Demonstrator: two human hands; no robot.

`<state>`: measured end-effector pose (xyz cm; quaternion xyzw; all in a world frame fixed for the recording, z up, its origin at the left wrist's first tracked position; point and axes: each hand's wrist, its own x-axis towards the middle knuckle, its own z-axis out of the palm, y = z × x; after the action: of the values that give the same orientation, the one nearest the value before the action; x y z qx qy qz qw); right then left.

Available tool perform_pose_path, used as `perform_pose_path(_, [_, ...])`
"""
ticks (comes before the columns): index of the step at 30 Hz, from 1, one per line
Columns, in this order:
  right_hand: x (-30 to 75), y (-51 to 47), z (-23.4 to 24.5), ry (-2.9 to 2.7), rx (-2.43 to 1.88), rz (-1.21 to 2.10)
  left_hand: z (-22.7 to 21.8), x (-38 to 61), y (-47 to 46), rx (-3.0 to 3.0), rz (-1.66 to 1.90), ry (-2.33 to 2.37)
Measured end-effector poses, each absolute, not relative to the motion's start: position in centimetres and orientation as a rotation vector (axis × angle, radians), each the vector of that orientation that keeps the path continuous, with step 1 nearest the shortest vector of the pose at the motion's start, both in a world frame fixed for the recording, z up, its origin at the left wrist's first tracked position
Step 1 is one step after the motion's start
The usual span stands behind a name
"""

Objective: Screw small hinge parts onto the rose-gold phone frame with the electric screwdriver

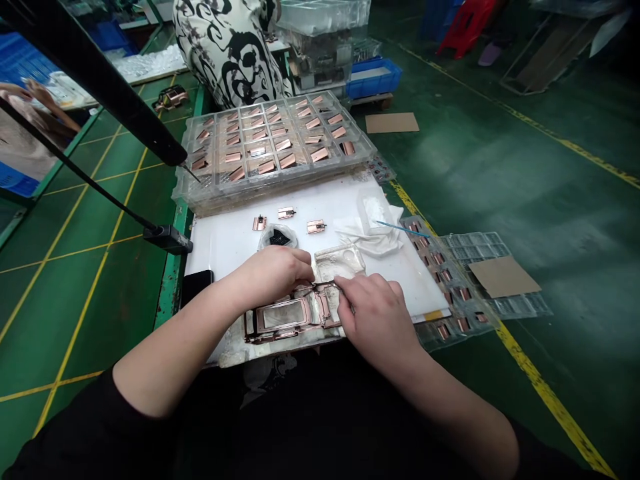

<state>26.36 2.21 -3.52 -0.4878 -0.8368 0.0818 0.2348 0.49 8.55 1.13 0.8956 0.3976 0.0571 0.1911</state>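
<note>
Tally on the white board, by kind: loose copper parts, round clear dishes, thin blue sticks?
Loose copper parts: 3
Round clear dish: 1
Thin blue stick: 1
Total: 5

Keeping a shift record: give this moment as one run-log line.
left hand: just above rose-gold frame | right hand: fingertips on frame | nearby: white board, tray of copper parts

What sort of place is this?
Likely a factory workshop for small metal parts: a clear plastic tray holds rows of copper-coloured parts, a copper-coloured frame is being handled, and the green floor has yellow lines.
</note>
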Motion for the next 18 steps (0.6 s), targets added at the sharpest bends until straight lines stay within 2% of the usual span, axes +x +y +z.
perform_pose_path(9, [24.2,0.7,-2.7,-2.557,-1.268,0.208,1.2,0.8,8.4,2.531,0.141,1.134])
perform_pose_path(18, [23.8,1.3,-2.8,-2.724,-1.202,0.094,0.9,-0.4,4.9,2.403,0.397,1.272])
